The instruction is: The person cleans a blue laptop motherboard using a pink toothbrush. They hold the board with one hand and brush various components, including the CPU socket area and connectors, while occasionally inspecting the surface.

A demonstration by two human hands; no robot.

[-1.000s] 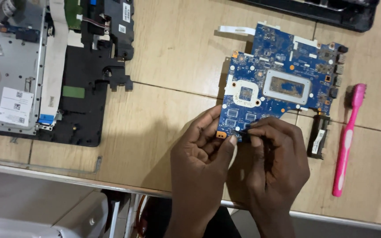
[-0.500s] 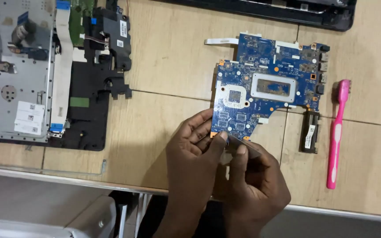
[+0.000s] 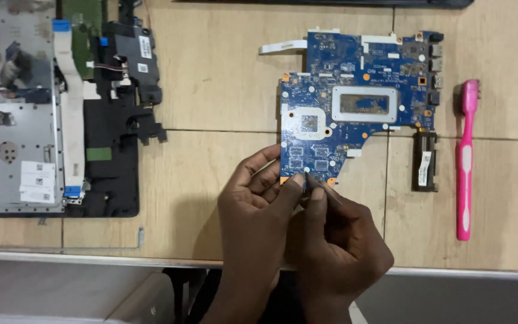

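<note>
A blue laptop motherboard point(image 3: 355, 90) lies flat on the wooden table point(image 3: 211, 90). Both my hands meet at its lower left corner. My left hand point(image 3: 256, 210) grips that corner, fingers along the board's left edge and thumb on its lower edge. My right hand point(image 3: 340, 243) is closed around a thin dark tool point(image 3: 325, 189). The tool's tip rests on the board's lower edge beside my left thumb. What kind of tool it is stays hidden by my fingers.
A pink toothbrush point(image 3: 465, 162) lies right of the board, with a small black module point(image 3: 424, 162) between them. A white ribbon cable point(image 3: 280, 47) sticks out at the board's upper left. An opened laptop chassis point(image 3: 13, 138) and black plastic parts point(image 3: 115, 162) fill the left. The table's front edge point(image 3: 91, 257) runs below.
The view has shifted, so the board sits more central. My hands stay at the board's lower left corner, and the right fingers have drawn in against the left thumb.
</note>
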